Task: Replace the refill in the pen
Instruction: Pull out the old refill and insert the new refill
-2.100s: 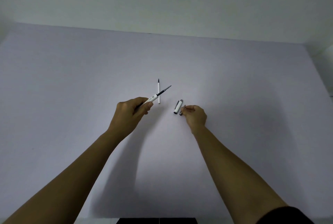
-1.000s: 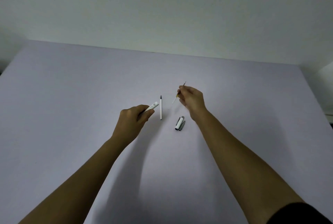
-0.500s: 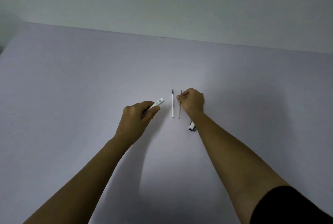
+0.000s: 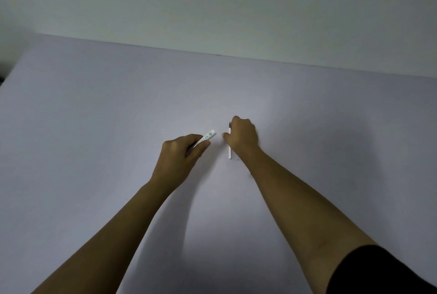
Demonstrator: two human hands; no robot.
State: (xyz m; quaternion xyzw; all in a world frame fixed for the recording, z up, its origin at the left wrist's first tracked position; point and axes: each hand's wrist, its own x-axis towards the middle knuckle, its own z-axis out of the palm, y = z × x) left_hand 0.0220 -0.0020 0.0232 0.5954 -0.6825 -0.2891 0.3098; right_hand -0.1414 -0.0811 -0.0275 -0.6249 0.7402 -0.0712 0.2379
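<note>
My left hand (image 4: 182,154) grips the white pen barrel (image 4: 209,135), whose open end points up and to the right. A thin white refill (image 4: 229,151) with a dark tip lies straight on the lilac table (image 4: 94,128), just right of the barrel. Over its upper half sits my right hand (image 4: 243,137), thumb on its left side and fingers curled on the other, pinching it. The yellowish old refill and the pen cap are hidden behind my right hand and forearm; only a dark speck (image 4: 251,173) shows by the wrist.
The table runs back to a plain pale wall (image 4: 212,10). Its left edge (image 4: 9,73) shows at the far left. Both forearms reach in from the bottom of the view.
My right hand pulled the old refill from the barrel, set it down beside the white refill, then shifted left onto the white refill. My left hand has kept hold of the barrel.
</note>
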